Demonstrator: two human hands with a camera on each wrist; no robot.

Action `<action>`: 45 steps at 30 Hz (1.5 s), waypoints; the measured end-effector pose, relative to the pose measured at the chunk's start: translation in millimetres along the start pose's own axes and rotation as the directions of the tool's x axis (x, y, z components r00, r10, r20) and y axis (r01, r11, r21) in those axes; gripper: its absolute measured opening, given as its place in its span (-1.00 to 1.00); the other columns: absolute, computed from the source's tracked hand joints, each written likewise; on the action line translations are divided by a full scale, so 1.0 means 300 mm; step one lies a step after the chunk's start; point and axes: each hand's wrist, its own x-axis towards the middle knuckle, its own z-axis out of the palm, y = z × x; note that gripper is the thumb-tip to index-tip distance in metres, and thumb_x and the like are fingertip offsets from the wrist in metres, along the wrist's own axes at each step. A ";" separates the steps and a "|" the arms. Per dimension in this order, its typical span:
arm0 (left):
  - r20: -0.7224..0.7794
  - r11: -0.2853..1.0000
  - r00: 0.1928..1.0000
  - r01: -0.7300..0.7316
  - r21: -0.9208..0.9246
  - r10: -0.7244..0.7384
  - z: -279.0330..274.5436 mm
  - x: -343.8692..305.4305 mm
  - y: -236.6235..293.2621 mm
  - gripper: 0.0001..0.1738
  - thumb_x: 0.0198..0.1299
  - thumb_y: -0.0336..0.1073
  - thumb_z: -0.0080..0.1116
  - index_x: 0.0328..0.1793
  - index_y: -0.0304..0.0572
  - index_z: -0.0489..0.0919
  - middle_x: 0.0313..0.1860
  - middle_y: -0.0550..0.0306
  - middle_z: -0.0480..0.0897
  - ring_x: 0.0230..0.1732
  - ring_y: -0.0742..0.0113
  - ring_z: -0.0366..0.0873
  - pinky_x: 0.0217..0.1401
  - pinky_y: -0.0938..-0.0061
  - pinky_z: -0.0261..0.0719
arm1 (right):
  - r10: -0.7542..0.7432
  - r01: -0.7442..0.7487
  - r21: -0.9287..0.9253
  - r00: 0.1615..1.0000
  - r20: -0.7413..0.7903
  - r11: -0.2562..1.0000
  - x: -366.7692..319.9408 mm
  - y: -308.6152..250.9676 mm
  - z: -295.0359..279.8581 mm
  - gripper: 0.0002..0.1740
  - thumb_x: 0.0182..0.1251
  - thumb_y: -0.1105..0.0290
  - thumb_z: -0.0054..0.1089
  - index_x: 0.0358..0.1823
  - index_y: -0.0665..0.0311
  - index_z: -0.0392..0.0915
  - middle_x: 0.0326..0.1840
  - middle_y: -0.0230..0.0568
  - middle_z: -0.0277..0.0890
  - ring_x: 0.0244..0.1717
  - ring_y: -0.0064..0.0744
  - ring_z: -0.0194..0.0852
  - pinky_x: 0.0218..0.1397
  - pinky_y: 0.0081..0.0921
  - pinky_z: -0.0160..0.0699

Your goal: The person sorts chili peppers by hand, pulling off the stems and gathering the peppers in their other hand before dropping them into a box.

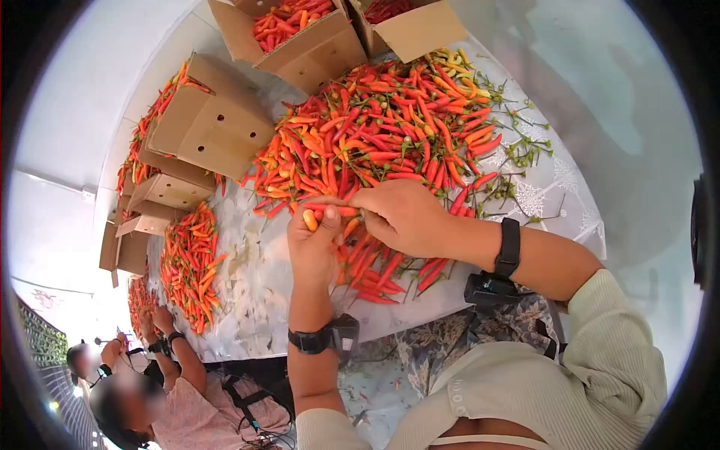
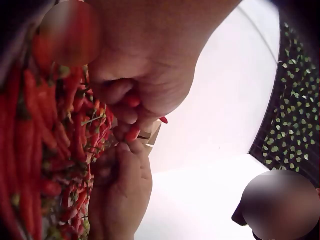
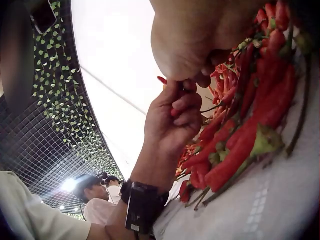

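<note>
My left hand [image 1: 309, 247] holds chili peppers in its curled fingers: a red chili pepper [image 1: 339, 211] lying across the fingertips and an orange chili pepper [image 1: 310, 220] sticking out beside the thumb. From the other side, my right hand [image 1: 403, 217] pinches the stem end of the red one, its fingertips partly hiding it. Red tips also poke out of the left hand [image 3: 172, 117] in the right wrist view. Both hands are just over the near edge of a large heap of red and orange chili peppers [image 1: 375, 127], many with green stems.
Loose green stems [image 1: 525, 150] lie scattered at the heap's right on the patterned tablecloth [image 1: 574, 184]. Cardboard boxes [image 1: 217, 120] of chilies stand at the back and left. A smaller chili pile [image 1: 187, 270] lies leftward, where another person [image 1: 187, 397] works at the table.
</note>
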 end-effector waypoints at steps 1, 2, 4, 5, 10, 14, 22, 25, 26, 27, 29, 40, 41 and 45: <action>-0.004 1.000 1.000 0.012 0.000 -0.012 -0.004 0.003 0.007 -0.75 0.32 -0.25 0.23 -0.05 -0.31 0.58 -0.44 0.23 0.58 -0.56 0.59 0.34 -0.50 0.68 0.27 | -0.009 0.009 0.003 1.000 -0.016 1.000 0.002 0.002 0.007 -0.79 0.12 0.54 0.14 -0.17 0.29 0.54 -0.49 -0.10 0.46 -0.39 -0.01 0.50 -0.34 -0.15 0.43; -0.009 1.000 1.000 0.023 0.000 -0.023 -0.008 0.005 0.014 -0.76 0.32 -0.27 0.22 -0.06 -0.32 0.58 -0.45 0.25 0.57 -0.56 0.59 0.34 -0.50 0.69 0.26 | -0.019 0.019 0.008 0.999 -0.031 1.000 0.005 0.002 0.012 -0.80 0.12 0.54 0.13 -0.18 0.29 0.54 -0.49 -0.10 0.46 -0.39 -0.01 0.50 -0.35 -0.16 0.42; 0.023 0.997 0.999 0.050 -0.067 -0.049 0.003 -0.005 -0.008 -0.77 0.33 -0.27 0.20 -0.07 -0.32 0.57 -0.45 0.25 0.56 -0.56 0.59 0.34 -0.51 0.69 0.25 | -0.003 0.003 0.005 1.000 -0.012 1.000 -0.010 -0.005 -0.005 -0.87 0.14 0.49 0.13 -0.25 0.27 0.49 -0.48 -0.09 0.46 -0.35 0.02 0.51 -0.29 -0.10 0.44; 0.039 0.995 0.998 0.055 -0.079 -0.052 -0.006 -0.001 -0.004 -0.77 0.34 -0.27 0.19 -0.07 -0.32 0.57 -0.46 0.26 0.56 -0.56 0.59 0.34 -0.51 0.69 0.25 | -0.007 0.007 0.015 1.000 -0.017 1.000 -0.004 -0.007 -0.003 -0.89 0.15 0.46 0.12 -0.28 0.26 0.46 -0.48 -0.09 0.47 -0.33 0.03 0.51 -0.27 -0.07 0.44; 0.087 0.978 0.993 0.099 -0.182 -0.084 -0.015 0.002 0.009 -0.79 0.37 -0.25 0.16 -0.11 -0.28 0.57 -0.45 0.23 0.55 -0.57 0.56 0.33 -0.51 0.68 0.24 | -0.018 0.019 0.031 1.000 -0.012 0.999 0.003 -0.014 -0.010 -0.85 0.16 0.47 0.12 -0.21 0.24 0.53 -0.40 -0.08 0.54 -0.31 0.02 0.55 -0.26 -0.11 0.48; 0.066 0.954 0.993 0.114 -0.276 -0.099 -0.021 0.009 0.005 -0.80 0.39 -0.23 0.12 -0.15 -0.23 0.54 -0.43 0.16 0.58 -0.59 0.52 0.35 -0.54 0.67 0.25 | 0.016 -0.011 0.074 0.997 -0.074 0.997 -0.003 -0.002 0.008 -0.80 0.22 0.44 0.12 -0.12 0.23 0.57 -0.38 -0.08 0.58 -0.31 0.00 0.57 -0.26 -0.15 0.50; -0.105 0.910 0.976 0.134 -0.394 -0.189 -0.066 0.030 0.026 -0.84 0.40 -0.22 0.05 -0.16 -0.14 0.47 -0.42 0.09 0.60 -0.70 0.47 0.32 -0.71 0.63 0.22 | 0.393 -0.394 0.013 0.913 -0.108 0.919 0.022 -0.040 -0.035 -0.74 0.26 0.35 0.19 -0.04 0.21 0.63 -0.37 -0.07 0.56 -0.29 -0.11 0.57 -0.24 -0.23 0.51; -0.148 0.935 0.972 0.123 -0.334 -0.181 -0.072 0.035 0.015 -0.87 0.39 -0.25 0.06 -0.15 -0.12 0.46 -0.43 0.10 0.59 -0.71 0.52 0.32 -0.71 0.65 0.21 | 0.008 -0.057 -0.241 0.980 -0.196 0.969 0.016 0.011 -0.009 -0.73 0.15 0.44 0.25 -0.08 0.22 0.64 -0.25 -0.12 0.52 -0.14 -0.10 0.52 -0.12 -0.23 0.50; -0.168 0.944 0.970 0.116 -0.310 -0.174 -0.069 0.036 0.012 -0.87 0.39 -0.25 0.06 -0.15 -0.12 0.46 -0.43 0.11 0.59 -0.70 0.53 0.32 -0.70 0.66 0.21 | -0.002 -0.041 -0.240 0.985 -0.174 0.970 0.011 0.020 -0.003 -0.73 0.12 0.47 0.25 -0.11 0.22 0.64 -0.22 -0.14 0.51 -0.11 -0.08 0.50 -0.09 -0.23 0.49; -0.201 0.984 0.971 0.100 -0.148 -0.129 -0.066 0.037 0.007 -0.85 0.37 -0.24 0.09 -0.15 -0.14 0.47 -0.43 0.09 0.59 -0.68 0.47 0.36 -0.66 0.61 0.26 | -0.011 -0.026 -0.237 0.988 -0.153 0.971 0.005 0.027 0.003 -0.73 0.09 0.49 0.26 -0.13 0.22 0.64 -0.19 -0.15 0.50 -0.08 -0.07 0.48 -0.05 -0.22 0.48; -0.240 0.980 0.971 0.073 0.186 -0.027 -0.059 0.038 -0.014 -0.81 0.34 -0.22 0.15 -0.15 -0.19 0.49 -0.43 0.05 0.60 -0.64 0.35 0.45 -0.60 0.49 0.37 | -0.007 -0.021 -0.227 0.992 -0.122 0.974 0.002 0.029 0.006 -0.74 0.05 0.52 0.26 -0.17 0.22 0.64 -0.17 -0.16 0.48 -0.06 -0.06 0.45 -0.02 -0.22 0.48; 0.014 0.245 0.983 -0.059 0.968 0.181 0.008 0.028 -0.025 -0.66 0.08 -0.15 0.35 -0.07 -0.16 0.64 -0.29 -0.11 0.67 -0.27 -0.10 0.63 -0.23 0.18 0.55 | 0.030 -0.036 -0.203 0.999 -0.036 0.978 -0.001 0.037 -0.002 -0.81 0.05 0.55 0.25 -0.24 0.27 0.60 -0.23 -0.16 0.50 -0.12 -0.07 0.47 -0.04 -0.22 0.47; 0.000 0.258 0.981 -0.051 0.965 0.195 0.006 0.026 -0.030 -0.66 0.08 -0.15 0.35 -0.08 -0.16 0.65 -0.30 -0.11 0.67 -0.27 -0.10 0.62 -0.23 0.18 0.55 | 0.020 -0.029 -0.192 0.999 -0.049 0.981 -0.001 0.038 -0.002 -0.82 0.07 0.54 0.25 -0.25 0.27 0.60 -0.25 -0.16 0.50 -0.14 -0.07 0.48 -0.06 -0.22 0.47; -0.119 0.510 0.980 0.022 0.860 0.160 -0.016 0.029 -0.036 -0.69 0.10 -0.18 0.36 -0.11 -0.21 0.64 -0.45 0.02 0.63 -0.41 0.14 0.60 -0.32 0.30 0.52 | -0.005 -0.008 -0.112 0.993 -0.115 0.994 0.010 0.026 -0.006 -0.90 0.12 0.44 0.26 -0.32 0.27 0.60 -0.35 -0.16 0.49 -0.21 -0.08 0.49 -0.08 -0.21 0.47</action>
